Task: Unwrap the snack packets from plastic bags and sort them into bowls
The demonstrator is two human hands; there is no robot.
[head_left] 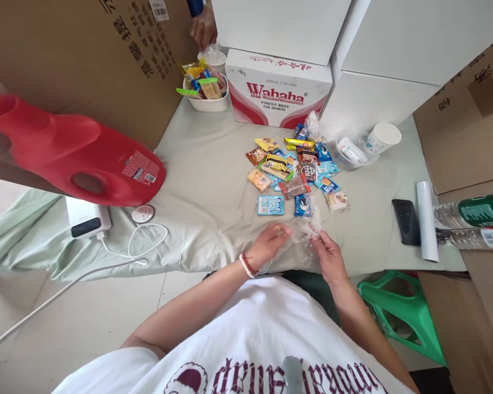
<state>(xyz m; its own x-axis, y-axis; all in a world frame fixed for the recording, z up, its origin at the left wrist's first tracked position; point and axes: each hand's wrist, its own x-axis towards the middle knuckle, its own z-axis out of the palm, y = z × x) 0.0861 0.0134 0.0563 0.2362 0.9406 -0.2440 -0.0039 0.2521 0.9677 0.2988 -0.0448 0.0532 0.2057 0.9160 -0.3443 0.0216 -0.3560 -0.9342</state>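
Observation:
My right hand point(329, 256) pinches a thin clear plastic bag point(306, 232) at the table's near edge. The bag looks crumpled, and I cannot make out anything inside it. My left hand point(269, 242) is just to the left of it, fingers stretched toward the bag with nothing visible in them. Beyond both hands lies a loose pile of small wrapped snacks point(293, 169). Nearest to me are a light blue packet point(270, 205) and a dark blue packet point(302, 205). A pale wrapped biscuit point(338, 200) lies at the pile's right side.
Behind the pile stands a Wahaha carton point(279, 96), with a white basket of snacks point(209, 104) beside it; another person's hand point(204, 27) is above. Paper cup point(384, 137), phone point(406, 221) and bottles point(476, 213) are right; a red jug point(94, 158) and power bank point(86, 216) left.

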